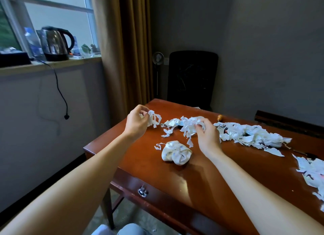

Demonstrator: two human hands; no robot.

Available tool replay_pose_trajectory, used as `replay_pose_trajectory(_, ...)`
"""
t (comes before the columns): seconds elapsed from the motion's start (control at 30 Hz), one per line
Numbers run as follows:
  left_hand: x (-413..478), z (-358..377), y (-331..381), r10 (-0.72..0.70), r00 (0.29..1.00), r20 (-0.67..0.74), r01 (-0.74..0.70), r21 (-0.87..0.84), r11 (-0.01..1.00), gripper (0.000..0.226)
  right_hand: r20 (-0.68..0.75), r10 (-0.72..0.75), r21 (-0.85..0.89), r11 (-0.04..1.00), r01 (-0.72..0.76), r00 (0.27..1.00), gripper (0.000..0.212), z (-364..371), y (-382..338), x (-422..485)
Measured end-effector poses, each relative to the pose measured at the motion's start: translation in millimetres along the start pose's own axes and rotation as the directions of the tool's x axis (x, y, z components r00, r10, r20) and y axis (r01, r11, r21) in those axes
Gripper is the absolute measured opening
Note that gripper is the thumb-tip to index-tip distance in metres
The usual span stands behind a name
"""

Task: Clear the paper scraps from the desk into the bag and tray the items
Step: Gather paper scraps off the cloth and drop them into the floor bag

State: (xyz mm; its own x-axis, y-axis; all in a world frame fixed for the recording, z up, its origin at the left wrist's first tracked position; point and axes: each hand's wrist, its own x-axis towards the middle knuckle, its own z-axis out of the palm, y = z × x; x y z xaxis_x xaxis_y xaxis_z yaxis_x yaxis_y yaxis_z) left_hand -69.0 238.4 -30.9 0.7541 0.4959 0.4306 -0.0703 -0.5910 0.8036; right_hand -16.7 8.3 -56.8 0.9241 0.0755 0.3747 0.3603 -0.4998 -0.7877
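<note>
Torn white paper scraps (pixel 249 135) lie in a long band across the far half of the reddish wooden desk (pixel 201 178). My left hand (pixel 137 123) is lifted near the desk's far left corner, pinching a small bunch of scraps (pixel 154 118). My right hand (pixel 208 135) rests on the middle pile with its fingers closed on scraps (pixel 188 125). A crumpled white bag (pixel 176 152) lies in front of the pile. More scraps (pixel 312 170) sit at the right edge.
A small brown round object (pixel 220 118) stands behind the scraps. A dark tray-like edge (pixel 287 122) runs along the far right. A black chair (pixel 192 77) stands behind the desk. A kettle (pixel 55 43) sits on the windowsill. The desk drawer handle (pixel 142 191) faces me.
</note>
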Motion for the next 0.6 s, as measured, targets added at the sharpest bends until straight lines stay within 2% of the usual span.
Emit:
replay_pose_trajectory(0.3,-20.7,-47.8,-14.8,-0.05,0.998,-0.04,0.049,-0.011,0.999,0.012,0.104,-0.033,0.077,0.997,0.025,0.994,0.028,36.2,-40.9,-21.5)
replay_pose_trajectory(0.4,-29.6,-69.9,-27.3,-0.071,0.994,-0.079,0.072,0.009,0.997,0.012,0.14,-0.05,0.115,0.993,0.034,0.989,0.021,52.8,-58.6,-34.8)
replay_pose_trajectory(0.5,-40.7,-95.9,-40.1,-0.112,0.986,-0.127,0.117,0.034,0.993,0.012,0.172,-0.06,0.14,0.99,0.035,0.983,0.028,74.3,-77.9,-47.8)
replay_pose_trajectory(0.6,-54.5,-125.9,-54.1,-0.139,0.976,-0.166,0.149,0.047,0.988,0.011,0.204,-0.125,0.154,0.984,0.094,0.971,0.018,100.4,-91.6,-62.2)
